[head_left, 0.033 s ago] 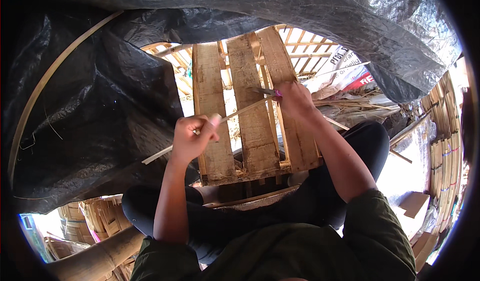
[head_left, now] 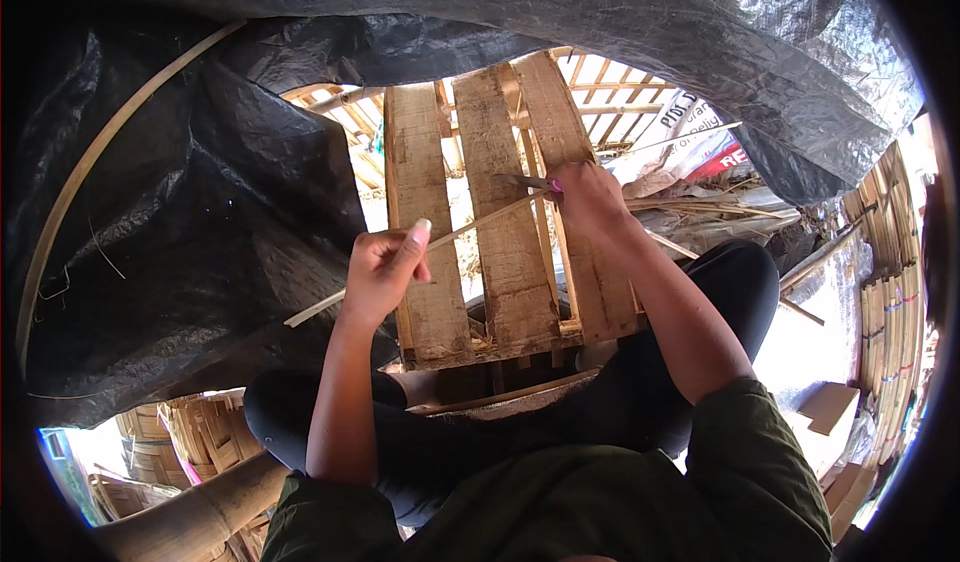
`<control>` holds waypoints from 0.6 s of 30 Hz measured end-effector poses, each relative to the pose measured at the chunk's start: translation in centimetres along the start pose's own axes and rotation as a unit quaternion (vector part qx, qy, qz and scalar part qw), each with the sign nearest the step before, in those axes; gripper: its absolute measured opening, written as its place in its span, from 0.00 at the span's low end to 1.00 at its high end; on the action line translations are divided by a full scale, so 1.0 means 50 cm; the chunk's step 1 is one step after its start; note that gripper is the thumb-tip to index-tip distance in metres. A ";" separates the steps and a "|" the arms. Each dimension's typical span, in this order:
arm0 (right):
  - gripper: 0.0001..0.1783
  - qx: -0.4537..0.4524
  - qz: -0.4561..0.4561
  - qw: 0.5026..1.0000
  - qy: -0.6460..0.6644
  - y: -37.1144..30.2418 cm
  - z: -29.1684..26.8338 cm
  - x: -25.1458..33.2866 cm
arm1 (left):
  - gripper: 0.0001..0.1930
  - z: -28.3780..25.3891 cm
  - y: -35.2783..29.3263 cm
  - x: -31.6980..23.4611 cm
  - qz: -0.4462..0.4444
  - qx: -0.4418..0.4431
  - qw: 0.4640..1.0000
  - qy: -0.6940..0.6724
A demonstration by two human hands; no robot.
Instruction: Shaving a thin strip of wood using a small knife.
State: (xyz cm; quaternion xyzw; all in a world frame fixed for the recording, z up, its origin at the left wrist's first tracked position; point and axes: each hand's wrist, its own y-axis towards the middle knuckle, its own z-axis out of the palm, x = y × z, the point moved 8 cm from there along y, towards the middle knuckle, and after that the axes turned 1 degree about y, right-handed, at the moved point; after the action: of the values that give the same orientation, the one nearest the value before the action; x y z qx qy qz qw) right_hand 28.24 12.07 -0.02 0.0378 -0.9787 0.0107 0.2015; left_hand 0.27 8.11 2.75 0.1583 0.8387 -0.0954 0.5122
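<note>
A thin pale bamboo strip point(head_left: 487, 219) runs slantwise over a bench of rough wooden slats point(head_left: 505, 262). My left hand point(head_left: 383, 270) is closed around the strip near its lower left end, with the thumb raised along it. In my right hand point(head_left: 590, 200) is a knife point(head_left: 527, 181); its blade points left, just above the strip, and a bit of pink shows at the grip. The strip reaches my right hand under the blade. Beyond that hand a thin pale length sticks out toward the upper right; whether it is the same piece I cannot tell.
Black plastic sheeting point(head_left: 200, 222) hangs at the left and across the top, with a curved bamboo strip point(head_left: 75, 182) on it. Loose strips point(head_left: 710, 207) lie to the right. Bundled slats point(head_left: 890, 332) stand at the far right, near a cardboard box point(head_left: 830, 412). A thick bamboo pole point(head_left: 200, 502) lies lower left.
My left thumb has lifted and straightened, and that hand has turned slightly. My right hand and the knife have barely shifted.
</note>
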 end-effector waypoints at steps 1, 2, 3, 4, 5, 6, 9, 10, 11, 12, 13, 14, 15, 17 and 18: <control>0.04 0.009 -0.003 1.000 -0.002 0.001 0.000 0.007 | 0.16 0.012 -0.002 0.046 -0.074 0.059 0.988 -0.120; 0.04 0.018 0.001 1.000 -0.007 0.002 0.002 -0.001 | 0.16 0.029 0.011 0.010 -0.074 0.063 0.988 -0.122; 0.04 0.018 0.005 1.000 -0.008 0.002 0.003 -0.009 | 0.19 0.018 0.022 -0.076 0.070 -0.045 0.995 0.055; 0.04 0.018 0.005 1.000 -0.005 0.001 0.004 -0.011 | 0.22 0.010 0.005 -0.157 0.209 -0.152 0.938 0.230; 0.04 0.018 0.005 1.000 -0.001 0.000 0.004 -0.011 | 0.28 0.018 0.015 -0.129 0.172 -0.082 0.972 0.140; 0.04 0.018 0.005 1.000 0.000 0.000 0.003 -0.010 | 0.28 0.025 0.016 -0.115 0.173 -0.082 0.971 0.141; 0.04 0.015 -0.021 1.000 0.013 -0.001 0.000 0.005 | 0.27 0.053 0.017 -0.091 0.115 -0.059 0.965 0.227; 0.04 0.036 -0.023 0.999 0.016 -0.003 0.008 0.009 | 0.27 0.055 0.016 -0.075 0.116 -0.060 0.965 0.225; 0.04 0.057 -0.026 0.998 0.019 -0.003 0.017 0.014 | 0.23 0.062 0.019 -0.038 0.091 -0.040 0.966 0.238; 0.04 0.055 -0.027 0.998 0.016 -0.006 0.017 0.018 | 0.18 0.071 0.019 -0.006 0.066 -0.020 0.966 0.251; 0.05 0.035 -0.034 0.998 0.039 -0.010 0.011 0.022 | 0.13 0.066 0.018 -0.012 0.081 -0.057 0.962 0.253; 0.06 0.014 -0.042 0.997 0.061 -0.013 0.004 0.022 | 0.13 0.067 0.020 -0.010 0.085 -0.057 0.963 0.251; 0.09 -0.027 -0.058 0.995 0.075 -0.013 -0.007 0.020 | 0.12 0.064 0.023 -0.001 0.067 -0.061 0.962 0.259; 0.10 -0.044 -0.010 0.989 0.139 -0.011 -0.027 0.009 | 0.10 0.057 0.023 0.009 0.058 -0.094 0.957 0.267; 0.11 -0.060 0.040 0.976 0.205 -0.012 -0.038 -0.006 | 0.10 0.057 0.024 0.014 0.057 -0.096 0.957 0.266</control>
State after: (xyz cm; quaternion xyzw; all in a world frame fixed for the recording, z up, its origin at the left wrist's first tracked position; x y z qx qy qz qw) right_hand 29.30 11.54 1.61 -0.0163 -0.9159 -0.0330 0.3997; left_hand 2.76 8.43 0.81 0.1759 0.9394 0.0609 0.2879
